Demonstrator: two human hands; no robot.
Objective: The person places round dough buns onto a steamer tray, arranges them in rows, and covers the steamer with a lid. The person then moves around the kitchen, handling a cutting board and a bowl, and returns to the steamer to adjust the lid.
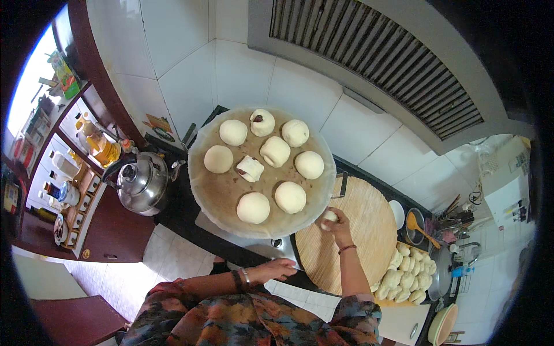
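A large round steamer tray (216, 190) lined with damp cloth holds several pale dough buns; two of them show a dark filling, one near the middle (250, 169) and one at the far edge (262, 123). My right hand (338, 227) grips a dough bun (330, 219) just off the tray's right rim, over a round wooden board (363, 216). My left hand (277, 270) is in front of the tray, near the stove's steel edge, fingers together and partly extended, with nothing visible in it. Several shaped dough pieces (407, 277) crowd a board at the right.
A steel kettle (143, 186) stands left of the tray. Behind the round board are a white bowl (396, 215) and a metal bowl (415, 231) with an orange spoon (415, 222). A range hood (381, 65) hangs above. At the far right is a sink tap (471, 246).
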